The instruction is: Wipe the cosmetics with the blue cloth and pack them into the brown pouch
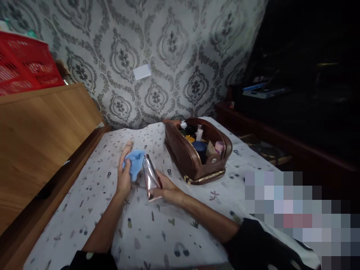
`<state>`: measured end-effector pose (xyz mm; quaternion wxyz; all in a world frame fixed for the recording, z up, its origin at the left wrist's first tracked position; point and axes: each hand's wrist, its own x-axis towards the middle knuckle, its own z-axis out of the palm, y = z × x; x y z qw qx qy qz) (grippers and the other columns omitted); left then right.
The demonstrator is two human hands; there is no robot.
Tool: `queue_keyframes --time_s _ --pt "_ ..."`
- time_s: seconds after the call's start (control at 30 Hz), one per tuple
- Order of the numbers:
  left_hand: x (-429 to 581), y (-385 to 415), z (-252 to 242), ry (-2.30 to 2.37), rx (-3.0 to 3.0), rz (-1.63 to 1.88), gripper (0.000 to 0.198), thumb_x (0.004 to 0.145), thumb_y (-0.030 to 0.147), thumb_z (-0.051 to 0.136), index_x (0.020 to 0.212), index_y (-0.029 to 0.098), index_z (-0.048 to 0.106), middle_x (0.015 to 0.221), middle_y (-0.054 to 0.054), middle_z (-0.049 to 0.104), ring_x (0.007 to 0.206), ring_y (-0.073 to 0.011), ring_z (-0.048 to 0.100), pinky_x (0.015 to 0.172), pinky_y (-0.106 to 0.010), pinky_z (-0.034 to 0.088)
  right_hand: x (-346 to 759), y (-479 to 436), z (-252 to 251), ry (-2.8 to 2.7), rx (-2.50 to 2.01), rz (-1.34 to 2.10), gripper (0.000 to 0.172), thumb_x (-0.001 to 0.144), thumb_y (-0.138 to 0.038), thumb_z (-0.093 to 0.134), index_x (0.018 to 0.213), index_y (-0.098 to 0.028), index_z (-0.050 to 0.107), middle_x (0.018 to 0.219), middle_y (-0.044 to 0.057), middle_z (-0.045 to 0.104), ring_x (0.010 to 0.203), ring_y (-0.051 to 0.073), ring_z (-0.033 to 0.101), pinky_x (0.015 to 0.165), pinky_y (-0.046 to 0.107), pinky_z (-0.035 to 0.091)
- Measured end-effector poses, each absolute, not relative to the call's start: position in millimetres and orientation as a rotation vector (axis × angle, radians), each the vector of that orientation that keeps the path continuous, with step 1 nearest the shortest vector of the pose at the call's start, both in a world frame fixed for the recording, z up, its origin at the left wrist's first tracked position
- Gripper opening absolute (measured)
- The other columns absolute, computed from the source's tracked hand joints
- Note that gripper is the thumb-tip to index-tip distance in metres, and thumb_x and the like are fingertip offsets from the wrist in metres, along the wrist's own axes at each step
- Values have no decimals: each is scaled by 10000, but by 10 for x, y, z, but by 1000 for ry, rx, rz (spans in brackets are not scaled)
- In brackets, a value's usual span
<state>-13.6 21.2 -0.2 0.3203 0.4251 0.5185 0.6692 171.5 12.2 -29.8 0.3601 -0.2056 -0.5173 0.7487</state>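
Observation:
My left hand (124, 178) is closed on a light blue cloth (136, 163), which bunches up over the fingers. In my right hand (168, 187) is a shiny rose-pink squeeze tube (151, 178), tilted with its narrow capped end toward the cloth. The cloth's edge meets that cap; whether they press together I cannot tell. Just beyond my left hand, a beige tube (128, 145) lies on the patterned sheet, partly hidden by the cloth and hand. Right of my hands stands a brown toiletry bag (180, 153), unzipped, with several bottles and jars inside, among them a dark blue-lidded jar (199, 146).
A wooden panel (50, 116) borders the left side, with a red plastic basket (28, 63) on top. Patterned wallpaper (171, 45) closes off the back. Dark furniture (253, 123) stands at the right, above a blurred-out patch.

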Motion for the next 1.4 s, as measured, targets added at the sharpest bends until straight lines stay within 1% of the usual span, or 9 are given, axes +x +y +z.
queue_keyframes --time_s 0.07,0.13,0.27,0.43,0.67,1.07,1.17,1.27,1.4 --pt "-96 172 30 1283 1221 1617 547 850 574 646 1304 272 596 1218 -75 687 1003 -191 680 819 -252 540 1733 103 -275 -1351 -487 2032 663 609 -361 868 1165 -220 535 860 -39 551 740 128 548 622 243 491" --pt "-57 136 46 1271 1275 1491 523 849 575 645 1248 238 640 1085 -73 726 859 -183 692 735 -255 539 1754 83 -238 -1341 -485 2128 672 598 -406 883 1138 -207 536 855 -37 560 727 124 559 625 248 496" --pt "-65 137 15 1391 1367 1519 378 843 548 661 944 188 719 785 -13 694 639 -114 593 592 -195 457 1773 65 -161 -1370 -632 2165 655 586 -464 879 1093 -200 558 842 -32 572 701 127 568 587 241 475" --pt "-125 179 -12 1406 1266 1629 356 785 521 723 759 170 669 665 13 619 599 -108 566 549 -189 428 1749 52 -139 -1608 -807 1856 675 595 -334 862 1163 -216 516 800 -54 588 701 122 539 583 223 407" --pt "-93 166 122 1362 910 1710 378 611 468 823 666 153 620 569 27 590 503 -99 535 488 -194 418 1794 -3 -74 -1942 -893 1443 372 689 -236 734 993 -234 517 687 -89 473 629 100 451 573 219 334" --pt "-60 160 90 899 695 1647 299 603 350 800 666 173 568 550 62 538 428 -59 453 410 -170 359 1779 37 -71 -1336 -545 2098 389 641 -299 762 956 -207 553 694 -75 554 523 61 431 454 180 276" --pt "23 149 71 969 736 1648 331 679 451 762 767 155 642 586 36 580 475 -83 512 440 -185 388 1759 27 -64 -1150 -503 2155 380 616 -291 779 912 -200 561 672 -76 565 511 55 431 451 186 260" --pt "145 114 53 1002 775 1644 525 742 656 676 919 162 669 689 -5 651 608 -134 613 541 -226 476 1759 20 -41 -1033 -500 2212 385 629 -306 792 921 -205 561 625 -80 544 489 57 425 434 187 218" --pt "262 62 27 1096 945 1639 674 700 786 639 1018 193 640 848 -44 707 772 -177 670 651 -267 530 1785 31 -15 -890 -451 2309 388 638 -341 822 894 -199 567 678 -39 599 534 68 467 425 174 174"
